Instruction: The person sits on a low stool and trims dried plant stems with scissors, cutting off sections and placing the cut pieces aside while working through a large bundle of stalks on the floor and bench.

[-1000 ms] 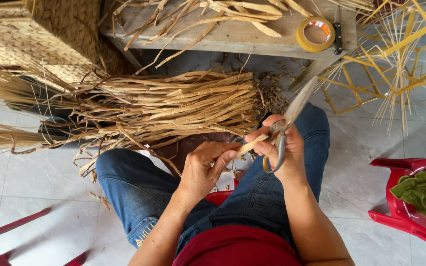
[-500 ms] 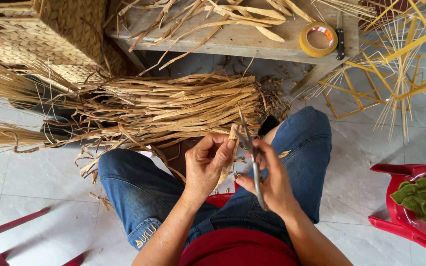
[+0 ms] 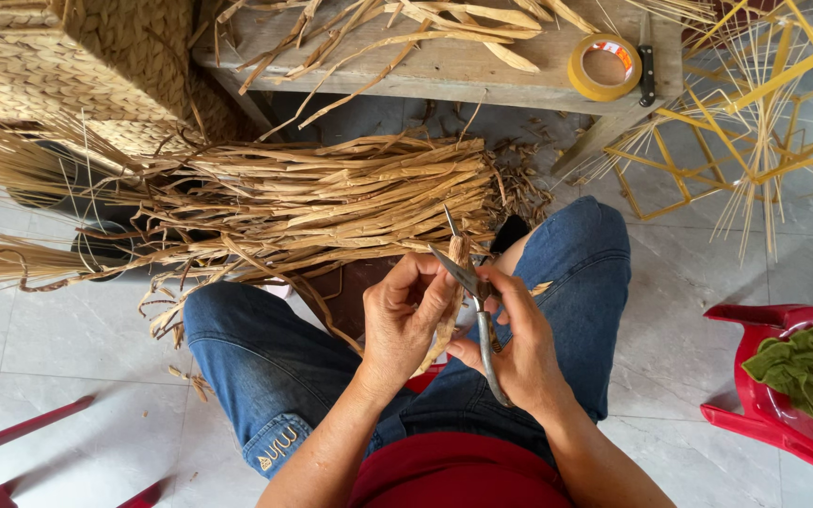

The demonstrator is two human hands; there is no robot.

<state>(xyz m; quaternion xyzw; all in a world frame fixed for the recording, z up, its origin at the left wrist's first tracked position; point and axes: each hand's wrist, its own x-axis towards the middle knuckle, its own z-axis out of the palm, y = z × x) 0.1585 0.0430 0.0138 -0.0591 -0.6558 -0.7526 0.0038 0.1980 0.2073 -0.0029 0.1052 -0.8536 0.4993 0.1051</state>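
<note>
A seated person's left hand [image 3: 405, 325] pinches a dried, tan fibre strip [image 3: 451, 301] upright between thumb and fingers, while the right hand [image 3: 517, 346] grips a pair of metal scissors [image 3: 472, 287] by the handles, blades parted and crossing the strip near its upper end. Both hands work over the lap, between knees clad in blue jeans [image 3: 256, 362], above a red shirt [image 3: 463, 475]. Just beyond the hands, a thick bundle of dried fibre strips [image 3: 331, 202] lies across the pale tiled floor [image 3: 77, 339], its ends fanning out toward the left. Beyond the bundle stands a low wooden bench [image 3: 454, 71] strewn with loose strips, carrying a roll of yellow tape [image 3: 603, 66] with a dark-handled knife [image 3: 646, 71] just beside it. A woven basket [image 3: 58, 61] sits at the upper left, next to the bench. To the right of the bench, a yellow wire frame [image 3: 764, 113] rests on the tiles. At the lower right, a red plastic chair [image 3: 755, 414] holds a crumpled green cloth [image 3: 797, 367], well apart from the hands; part of another red chair [image 3: 11, 452] shows at the lower left.
</note>
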